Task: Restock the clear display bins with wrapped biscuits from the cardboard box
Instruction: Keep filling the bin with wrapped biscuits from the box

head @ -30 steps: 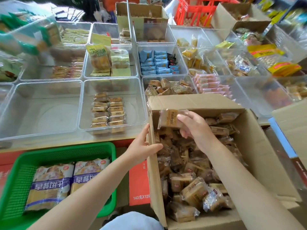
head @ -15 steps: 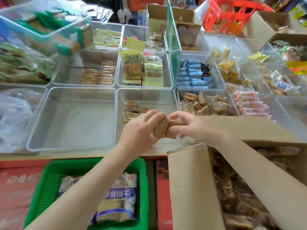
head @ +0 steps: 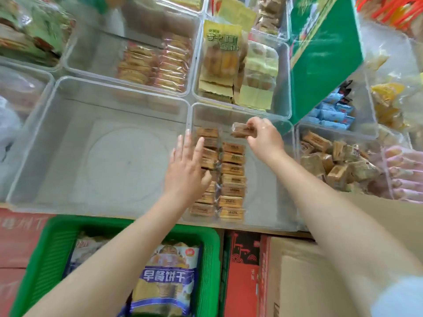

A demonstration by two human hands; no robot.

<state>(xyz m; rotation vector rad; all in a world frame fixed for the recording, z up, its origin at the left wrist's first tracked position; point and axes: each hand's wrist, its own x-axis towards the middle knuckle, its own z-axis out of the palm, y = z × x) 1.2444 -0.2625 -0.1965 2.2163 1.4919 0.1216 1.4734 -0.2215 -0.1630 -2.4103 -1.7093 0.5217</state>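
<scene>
A clear display bin [head: 265, 202] in front of me holds two neat rows of brown wrapped biscuits [head: 232, 177]. My right hand [head: 263, 136] pinches one wrapped biscuit [head: 240, 131] above the far end of the right row. My left hand [head: 187, 170] lies flat with straight fingers on the left row, covering part of it. Only a flap of the cardboard box [head: 304, 275] shows at the lower right; its contents are out of view.
A large clear bin [head: 68, 143] with nothing in it sits to the left. Other bins hold orange-wrapped biscuits [head: 158, 65], yellow packs [head: 219, 62] and loose brown biscuits [head: 338, 163]. A green basket [head: 50, 257] with bagged biscuits stands below the counter edge.
The view has tipped down and closer to the bin. Both hands held the biscuit together; now the right carries it over the right row and the left has flattened onto the left row.
</scene>
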